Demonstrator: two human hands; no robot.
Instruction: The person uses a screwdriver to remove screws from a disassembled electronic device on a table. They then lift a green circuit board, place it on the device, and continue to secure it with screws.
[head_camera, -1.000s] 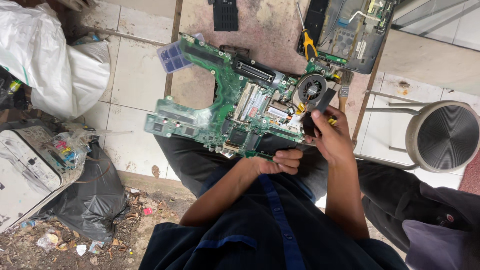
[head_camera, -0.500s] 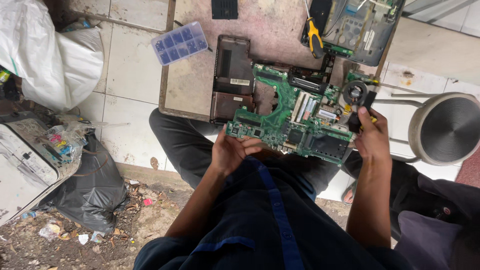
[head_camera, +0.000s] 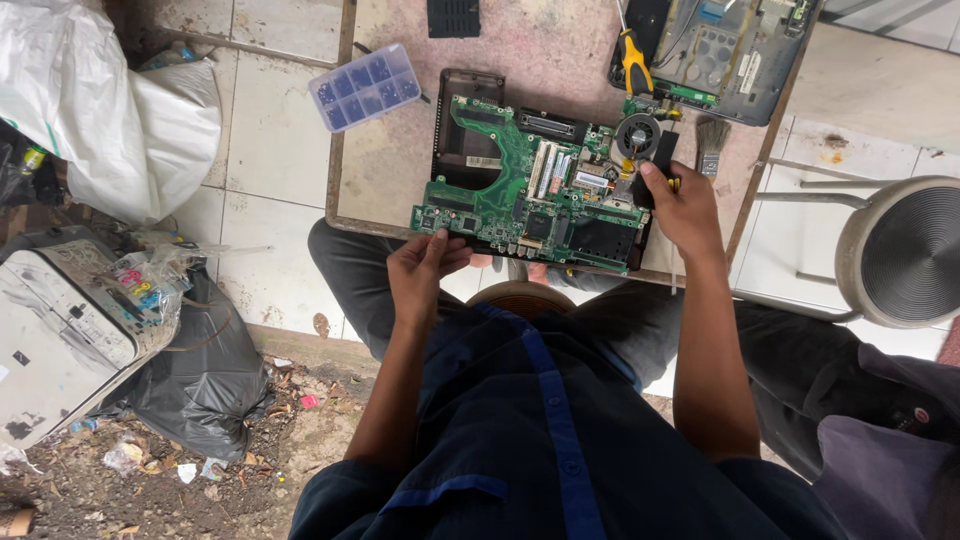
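A green laptop circuit board (head_camera: 520, 195) lies flat over the near edge of a small worn table (head_camera: 390, 170). My left hand (head_camera: 425, 265) grips the board's near left corner. My right hand (head_camera: 682, 208) holds its right end, just below the round black cooling fan (head_camera: 638, 135); a yellow-tipped tool shows under those fingers. A dark plastic laptop base (head_camera: 465, 120) lies beneath the board's far left part.
A clear blue-tinted parts box (head_camera: 365, 87) sits at the table's left edge. A yellow-handled screwdriver (head_camera: 632, 58), an opened laptop chassis (head_camera: 725, 50) and a small brush (head_camera: 710, 140) lie at the far right. A metal stool (head_camera: 900, 250) stands right; white sacks (head_camera: 110, 110), a printer (head_camera: 55, 335) and a black bag (head_camera: 205, 370) left.
The board has swung from a tilted position to lie level and squarer on the table. My left hand shifted from the board's near middle to its left corner. The view moved too.
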